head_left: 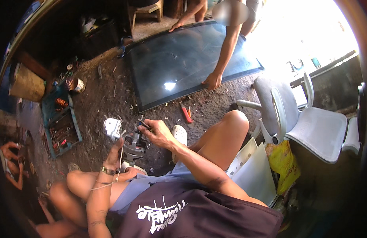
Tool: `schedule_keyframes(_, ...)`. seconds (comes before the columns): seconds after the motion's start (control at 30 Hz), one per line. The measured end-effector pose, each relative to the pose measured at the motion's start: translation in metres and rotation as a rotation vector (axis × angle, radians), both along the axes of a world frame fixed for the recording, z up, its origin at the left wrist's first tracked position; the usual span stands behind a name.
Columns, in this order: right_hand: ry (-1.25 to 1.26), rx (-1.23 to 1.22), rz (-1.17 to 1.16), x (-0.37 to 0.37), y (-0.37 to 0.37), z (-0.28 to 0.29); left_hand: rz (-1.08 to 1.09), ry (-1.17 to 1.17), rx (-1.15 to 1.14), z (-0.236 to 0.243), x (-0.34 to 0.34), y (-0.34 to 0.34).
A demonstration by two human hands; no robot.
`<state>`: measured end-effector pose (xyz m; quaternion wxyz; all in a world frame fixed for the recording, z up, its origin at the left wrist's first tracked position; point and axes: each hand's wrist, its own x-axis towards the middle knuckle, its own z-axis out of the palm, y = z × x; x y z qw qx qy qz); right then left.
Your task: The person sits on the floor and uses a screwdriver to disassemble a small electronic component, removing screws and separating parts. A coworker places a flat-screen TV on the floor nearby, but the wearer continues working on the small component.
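Observation:
Between my legs, low over the ground, is a grey metal motor-like part (135, 146) with open slots in its frame. My left hand (113, 156) grips its left side, and a pale cable (122, 158) runs along that hand. Up beside the part is a white plastic housing (112, 127). My right hand (159, 134) is closed around a slim dark hand tool (145, 125) at the part's top; its exact kind is hard to make out. Red-handled cutters (186, 114) lie on the ground beyond my right hand.
Ahead, a person's hands (212, 81) hold a large dark glass panel (179, 65) at ground level. Left is a blue-green tool crate (74, 125) near a small tub (77, 85). Grey chairs (320, 129) and a yellow bag (283, 164) stand right. Another person's hands (11, 150) show far left.

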<state>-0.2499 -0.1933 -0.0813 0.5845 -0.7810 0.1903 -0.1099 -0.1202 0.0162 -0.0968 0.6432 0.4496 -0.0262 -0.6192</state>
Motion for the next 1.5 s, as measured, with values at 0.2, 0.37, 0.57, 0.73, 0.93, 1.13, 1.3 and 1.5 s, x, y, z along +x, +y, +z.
schedule_keyframes(0.2,0.110,-0.332,0.009,0.008,0.000,0.012,-0.025,0.101,-0.021,-0.006,-0.001,-0.003)
schedule_keyframes(0.37,0.139,-0.310,0.012,0.016,-0.005,0.005,-0.025,0.131,-0.013,-0.006,-0.002,-0.002)
schedule_keyframes(0.57,0.123,-0.144,0.005,0.014,0.000,-0.013,-0.035,0.157,0.067,-0.013,-0.001,0.006)
schedule_keyframes(0.73,0.098,-0.208,0.024,0.016,0.001,-0.020,-0.009,0.120,0.098,-0.010,-0.005,0.003)
schedule_keyframes(0.93,0.033,-0.235,0.030,0.016,-0.002,-0.020,-0.022,0.028,0.084,0.001,-0.006,0.000)
schedule_keyframes(1.13,0.032,-0.470,0.084,0.014,0.001,-0.013,-0.050,-0.018,0.077,-0.007,-0.003,0.002)
schedule_keyframes(1.3,0.078,-0.474,0.110,0.013,0.002,-0.011,-0.035,0.105,0.103,-0.012,-0.004,0.004)
schedule_keyframes(1.5,0.118,-0.488,0.176,0.015,0.003,-0.012,0.001,0.094,0.128,-0.009,-0.006,0.002)
